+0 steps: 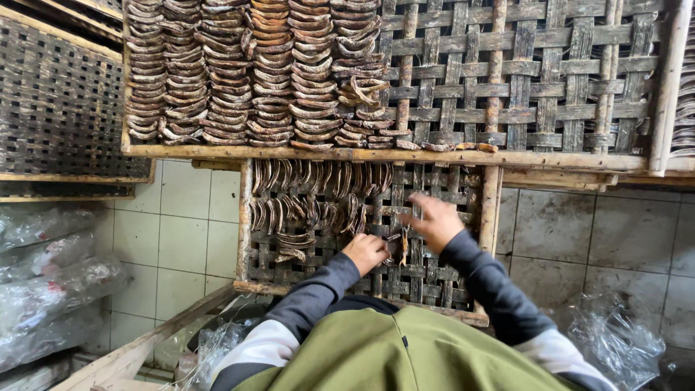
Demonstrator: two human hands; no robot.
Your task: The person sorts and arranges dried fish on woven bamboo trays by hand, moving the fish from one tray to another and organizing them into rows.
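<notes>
The fingers of the left hand (365,251) are curled into a loose fist around a small bundle of dark brown curved strips (394,247), whose ends are seen sticking out to the right of the knuckles. The fingers of the right hand (436,220) are spread and slightly blurred, with the fingertips lowered toward the lattice just above and beside that bundle; whether a strip is pinched between them cannot be told. Both hands are held close together over the right half of a small woven bamboo tray (434,279), which is framed in pale wood.

On the left half of this tray, more curved dried strips (304,203) are laid in overlapping rows, some upright along the top edge and some flat lower down. Grey sleeves and an olive-green vest (391,355) are seen at the bottom of the view.

Above the small tray, a larger woven tray (550,87) is placed, and its left part is covered with dense columns of stacked strips (253,72), while its right part is bare lattice. A further dark lattice tray (58,101) is seen at the far left. Pale floor tiles (181,232) lie beneath, and crumpled clear plastic bags (51,282) are heaped at the left, with another clear bag (615,340) at the lower right.
</notes>
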